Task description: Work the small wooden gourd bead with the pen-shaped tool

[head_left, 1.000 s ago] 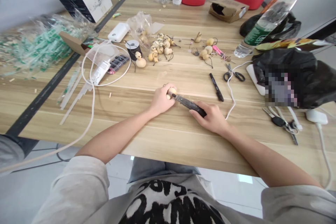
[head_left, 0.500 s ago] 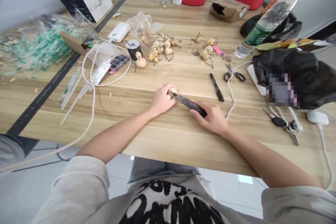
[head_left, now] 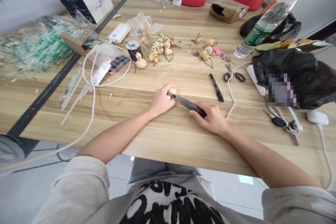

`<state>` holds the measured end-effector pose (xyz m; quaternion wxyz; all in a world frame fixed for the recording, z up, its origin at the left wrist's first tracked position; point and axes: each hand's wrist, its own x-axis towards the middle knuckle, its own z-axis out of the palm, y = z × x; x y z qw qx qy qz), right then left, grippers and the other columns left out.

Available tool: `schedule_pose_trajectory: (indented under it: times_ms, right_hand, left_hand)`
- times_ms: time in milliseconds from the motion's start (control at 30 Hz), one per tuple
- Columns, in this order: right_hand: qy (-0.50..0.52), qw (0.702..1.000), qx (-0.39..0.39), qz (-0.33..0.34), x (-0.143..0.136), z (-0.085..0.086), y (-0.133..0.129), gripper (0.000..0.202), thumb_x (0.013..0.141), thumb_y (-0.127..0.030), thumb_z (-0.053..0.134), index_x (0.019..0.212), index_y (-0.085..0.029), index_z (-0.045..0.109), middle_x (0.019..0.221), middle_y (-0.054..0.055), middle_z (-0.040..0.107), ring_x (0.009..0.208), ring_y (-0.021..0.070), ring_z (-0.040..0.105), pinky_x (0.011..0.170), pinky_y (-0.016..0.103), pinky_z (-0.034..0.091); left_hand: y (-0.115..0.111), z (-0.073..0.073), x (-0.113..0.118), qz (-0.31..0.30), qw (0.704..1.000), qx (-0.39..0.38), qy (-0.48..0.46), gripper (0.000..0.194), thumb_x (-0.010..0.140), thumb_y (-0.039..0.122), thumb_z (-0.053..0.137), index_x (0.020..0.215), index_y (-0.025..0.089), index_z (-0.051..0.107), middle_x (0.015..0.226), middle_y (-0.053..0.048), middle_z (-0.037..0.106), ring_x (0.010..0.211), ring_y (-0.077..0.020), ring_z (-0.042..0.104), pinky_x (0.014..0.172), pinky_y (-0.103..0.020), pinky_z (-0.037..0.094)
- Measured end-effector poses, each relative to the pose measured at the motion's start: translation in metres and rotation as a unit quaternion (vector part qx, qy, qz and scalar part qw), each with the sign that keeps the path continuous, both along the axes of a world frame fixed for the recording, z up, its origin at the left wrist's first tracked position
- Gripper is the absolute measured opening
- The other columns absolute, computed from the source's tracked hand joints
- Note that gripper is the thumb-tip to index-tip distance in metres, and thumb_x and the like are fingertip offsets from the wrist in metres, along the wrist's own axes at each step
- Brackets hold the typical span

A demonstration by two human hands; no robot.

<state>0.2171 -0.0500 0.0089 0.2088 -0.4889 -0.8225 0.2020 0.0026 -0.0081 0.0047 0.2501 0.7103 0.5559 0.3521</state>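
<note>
Grip closed on a small gourd [head_left: 172,91], the left hand [head_left: 163,100] sits over the middle of the table [head_left: 162,134] in the head view. Fingers partly hide the gourd, and whether it touches the tabletop I cannot tell. The right hand [head_left: 212,117] has its grip wrapped around the dark handle of a tool [head_left: 189,104], which slants toward the left hand, its tip at the gourd.

Between the hands and the far edge lies a pile [head_left: 160,47] of little gourds with dark cords. Left of it stand a spool [head_left: 134,51] of black thread and, just beside that, a lone gourd [head_left: 141,63] with a drawn face. To the right of the pile are some loose gourds [head_left: 204,55] and a pink cutter [head_left: 217,50].

Nearer the right hand lies a black pen [head_left: 216,88]; beyond it, a white cable [head_left: 234,102] crosses the scissors [head_left: 229,67]. Keys [head_left: 278,121] rest toward the right edge.
</note>
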Motion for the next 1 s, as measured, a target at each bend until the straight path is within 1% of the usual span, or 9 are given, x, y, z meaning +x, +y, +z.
schedule_pose_trajectory:
  times_ms: [167, 367, 533, 600, 867, 1000]
  right_hand:
    - [0.005, 1.000, 0.000, -0.004, -0.0001, -0.0007, -0.0006, 0.033, 0.087, -0.037, 0.050, 0.113, -0.019, 0.063, 0.093, 0.008, 0.073, 0.081, 0.0250, 0.069, 0.068, 0.032, 0.050]
    - [0.005, 1.000, -0.012, -0.015, 0.0001, -0.0008, -0.0005, 0.033, 0.088, -0.038, 0.050, 0.108, -0.017, 0.064, 0.084, 0.008, 0.073, 0.072, 0.0238, 0.068, 0.068, 0.032, 0.049]
    - [0.008, 1.000, -0.002, -0.003, 0.0008, -0.0020, -0.0008, 0.034, 0.088, -0.037, 0.050, 0.113, -0.019, 0.063, 0.093, 0.008, 0.073, 0.081, 0.0244, 0.069, 0.068, 0.031, 0.049]
    - [0.006, 1.000, -0.002, -0.004, 0.0008, -0.0022, -0.0008, 0.033, 0.088, -0.037, 0.050, 0.113, -0.019, 0.063, 0.093, 0.008, 0.073, 0.081, 0.0249, 0.069, 0.068, 0.031, 0.049]
    - [0.015, 1.000, -0.001, -0.013, -0.0002, 0.0005, -0.0001, 0.031, 0.088, -0.038, 0.048, 0.106, -0.019, 0.064, 0.077, 0.005, 0.071, 0.066, 0.0216, 0.066, 0.062, 0.030, 0.047]
    - [0.014, 1.000, 0.000, -0.007, 0.0002, 0.0000, -0.0006, 0.032, 0.088, -0.038, 0.049, 0.108, -0.019, 0.064, 0.085, 0.007, 0.073, 0.071, 0.0224, 0.067, 0.064, 0.030, 0.048]
  left_hand:
    - [0.0004, -0.0006, -0.0001, -0.001, 1.000, 0.001, 0.001, 0.024, 0.064, 0.009, 0.056, 0.086, 0.018, 0.060, 0.078, 0.000, 0.066, 0.069, -0.0127, 0.058, 0.067, -0.023, 0.043]
    - [0.0001, 0.0009, 0.0001, 0.001, 1.000, 0.003, 0.002, 0.018, 0.067, 0.015, 0.060, 0.084, 0.018, 0.059, 0.076, 0.000, 0.065, 0.067, -0.0124, 0.057, 0.067, -0.023, 0.043]
    - [0.0006, -0.0009, -0.0004, 0.002, 1.000, 0.007, -0.001, 0.024, 0.064, 0.009, 0.056, 0.086, 0.018, 0.060, 0.078, 0.000, 0.066, 0.068, -0.0127, 0.058, 0.066, -0.023, 0.043]
    - [0.0008, -0.0015, -0.0005, 0.001, 1.000, 0.009, -0.004, 0.024, 0.063, 0.009, 0.056, 0.086, 0.018, 0.060, 0.078, 0.000, 0.066, 0.068, -0.0127, 0.058, 0.066, -0.023, 0.043]
    - [0.0008, -0.0017, 0.0003, 0.001, 1.000, 0.010, -0.008, 0.017, 0.068, 0.017, 0.060, 0.085, 0.019, 0.059, 0.081, 0.000, 0.067, 0.071, -0.0130, 0.059, 0.069, -0.023, 0.044]
    - [0.0011, -0.0016, 0.0003, 0.000, 1.000, 0.003, -0.007, 0.019, 0.066, 0.014, 0.059, 0.085, 0.019, 0.060, 0.077, 0.000, 0.066, 0.068, -0.0128, 0.058, 0.067, -0.023, 0.044]
